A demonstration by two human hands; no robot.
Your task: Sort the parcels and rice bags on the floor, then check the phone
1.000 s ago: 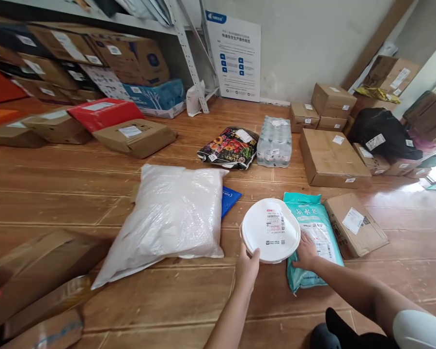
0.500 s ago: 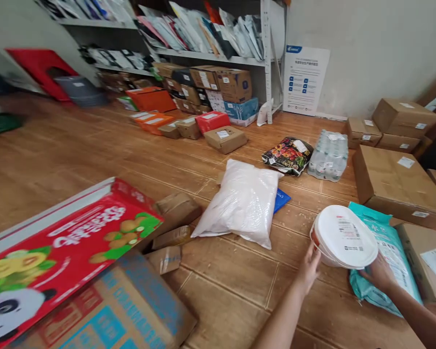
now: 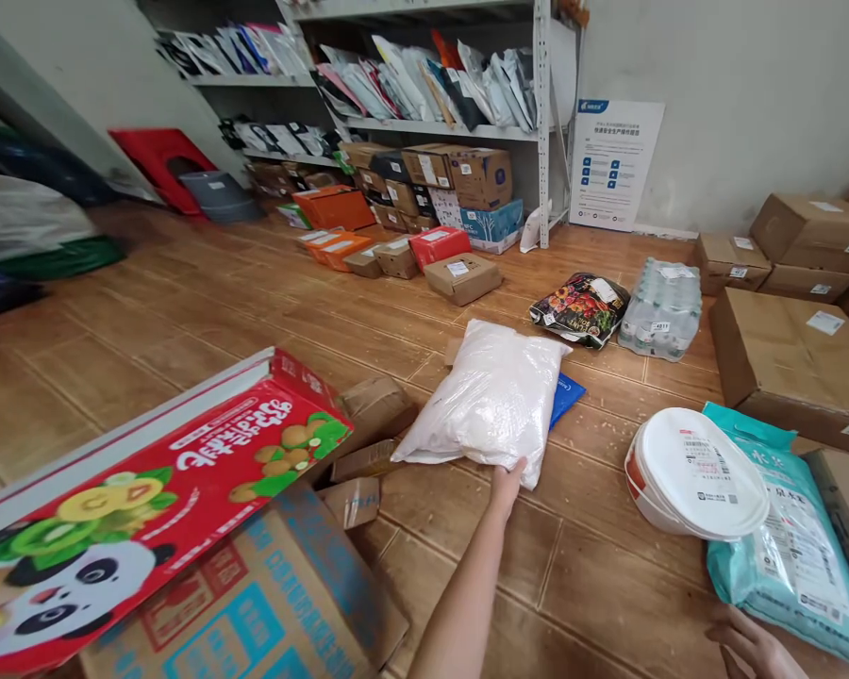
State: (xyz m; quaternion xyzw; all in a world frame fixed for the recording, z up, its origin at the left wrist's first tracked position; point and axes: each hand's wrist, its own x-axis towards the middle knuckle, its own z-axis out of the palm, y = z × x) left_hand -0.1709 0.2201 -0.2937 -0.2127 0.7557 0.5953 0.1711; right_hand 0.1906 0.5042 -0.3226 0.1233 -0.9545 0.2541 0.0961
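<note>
Left hand (image 3: 507,479) pinches the near corner of the white bag (image 3: 487,400), which lies at twelve o'clock, long axis running toward one. Right hand (image 3: 754,649), spread and empty, rests far off at four, beside the teal bag (image 3: 792,538).

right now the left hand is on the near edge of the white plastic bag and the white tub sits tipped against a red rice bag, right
Not quite. The head view shows the left hand on the near edge of the white plastic bag, and the white tub tipped against a rice bag, but that rice bag is teal, not red.
</note>
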